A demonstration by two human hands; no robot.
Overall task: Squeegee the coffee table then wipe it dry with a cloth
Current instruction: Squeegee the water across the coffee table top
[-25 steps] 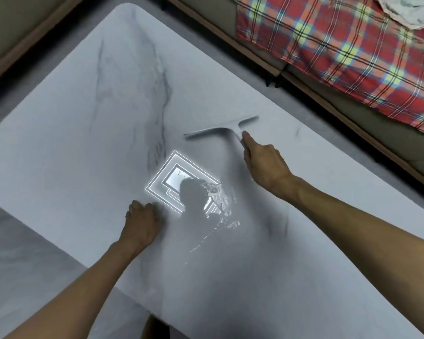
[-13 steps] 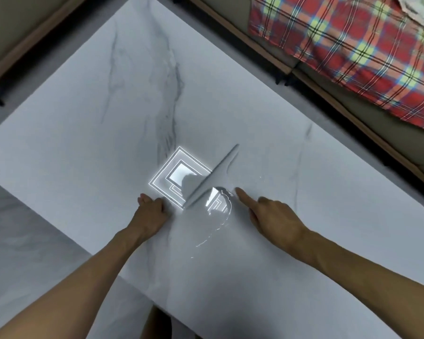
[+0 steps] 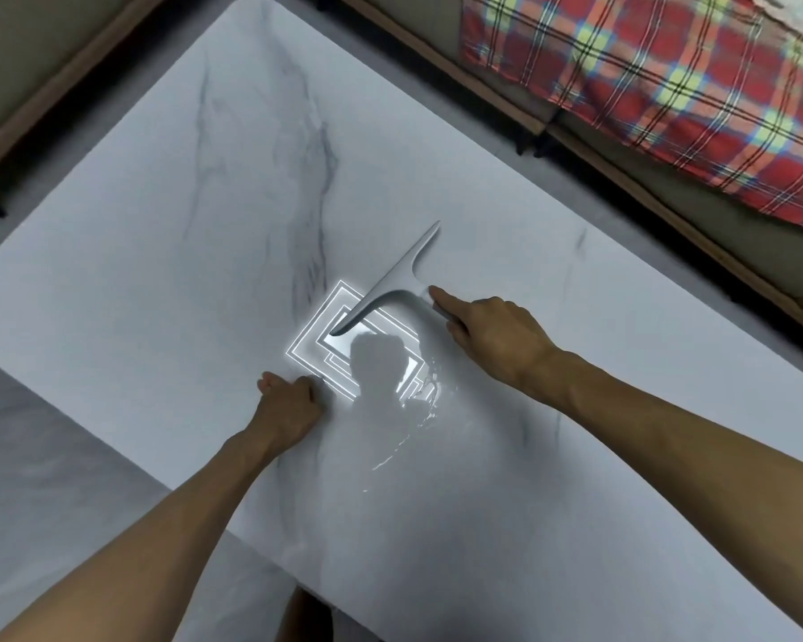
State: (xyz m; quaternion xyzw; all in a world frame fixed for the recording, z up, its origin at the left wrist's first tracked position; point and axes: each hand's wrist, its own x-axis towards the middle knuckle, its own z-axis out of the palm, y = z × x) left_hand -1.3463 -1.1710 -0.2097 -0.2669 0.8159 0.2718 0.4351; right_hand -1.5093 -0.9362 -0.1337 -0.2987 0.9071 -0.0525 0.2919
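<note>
The right arm reached forward and to the left across the white marble tabletop (image 3: 158,234), forearm bare, wrist nearly straight. The right hand (image 3: 494,338) lay palm down over the handle of the squeegee (image 3: 390,289); its grip was closed round that handle, the index finger stretched straight along the top toward the blade and the other fingers curled beneath. Most of the handle was hidden under the hand. The squeegee stood near the middle of the tabletop, with its pale blade running diagonally from the lower left to the upper right. The blade's near end lay over the bright reflection of a ceiling light (image 3: 318,338).

The left arm came in from the lower left, and the left hand (image 3: 288,405) rested on the tabletop beside that reflection, near the front edge. Its grip was drawn into a fist, fingers tucked under and knuckles down on the stone.

A thin pool of water (image 3: 418,410) glistened between the two hands, just below the blade. A plaid blanket (image 3: 668,85) lay on the sofa beyond the far right edge, with pale crumpled fabric (image 3: 798,11) on top of it.
</note>
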